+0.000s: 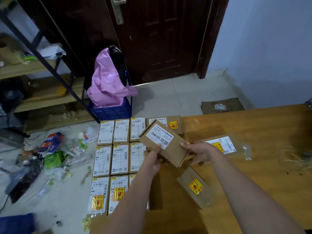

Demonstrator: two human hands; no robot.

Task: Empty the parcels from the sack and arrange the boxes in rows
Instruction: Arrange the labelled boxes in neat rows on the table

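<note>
From the head camera, both hands meet just right of the frame's centre around one brown cardboard box (166, 146). It is long and narrow, tilted so its far end points toward the upper left, and its top face carries a white label with a barcode and the print "12V4A-5525". The left hand (152, 159) has its fingers (157, 147) wrapped on the near left edge, thumb lying on the label's corner. The right hand (200, 152) grips the near right end, its fingers curled over the top edge and under the end flap. So both hands are closed on this box, which is lifted above the others.

Below and to the left, more boxes lie flat in rows (119, 159), label side up and edge to edge, three across; the nearest row shows yellow and red stickers. Whether they lie on the floor or on a low board, I cannot tell. At the right, on the wooden bench (270, 122), two more parcels lie: one box with a yellow sticker (195, 187) near the right forearm, and a flatter parcel (222, 144) just beyond the right hand.

In the upper middle stands a blue crate (112, 111) with pink plastic (108, 81) bulging out, before a dark door (157, 39). Litter (50, 149) is scattered on the floor at the left.
</note>
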